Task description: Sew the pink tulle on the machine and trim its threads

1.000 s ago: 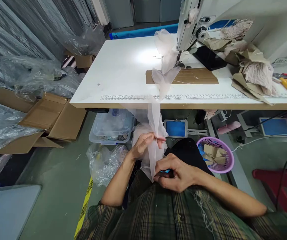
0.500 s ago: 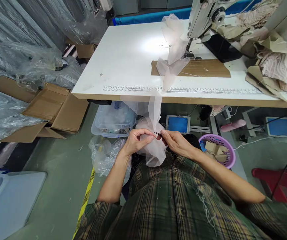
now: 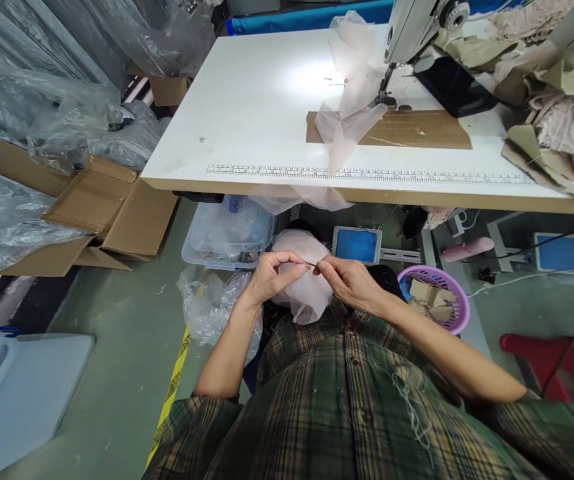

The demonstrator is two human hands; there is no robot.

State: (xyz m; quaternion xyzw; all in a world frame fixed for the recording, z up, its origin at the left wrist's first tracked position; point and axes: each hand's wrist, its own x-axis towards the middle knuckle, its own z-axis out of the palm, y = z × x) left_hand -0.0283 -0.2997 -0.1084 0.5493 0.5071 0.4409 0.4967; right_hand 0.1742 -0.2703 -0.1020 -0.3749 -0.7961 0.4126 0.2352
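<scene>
Over my lap, my left hand (image 3: 275,275) is closed in a pinch; what lies between its fingertips is too small to make out. My right hand (image 3: 349,283) grips a thin dark tool (image 3: 311,265), its tip at the left fingertips. Behind and below both hands a bunched piece of pale pink sheer fabric (image 3: 307,293) rests on my lap. More sheer fabric (image 3: 349,87) lies on the white table (image 3: 257,100) beside the sewing machine (image 3: 409,33) and hangs over the front edge, apart from my hands.
A cardboard strip (image 3: 417,130) lies before the needle, and a printed ruler (image 3: 267,171) runs along the edge. Fabric piles (image 3: 567,127) sit at right. Below are a clear plastic box (image 3: 217,233), a purple basket (image 3: 459,307) and an open carton (image 3: 131,223).
The sheer strip that ran from the table down to my hands has come away and now hangs at the table edge. Both hands keep their pinch over the lap.
</scene>
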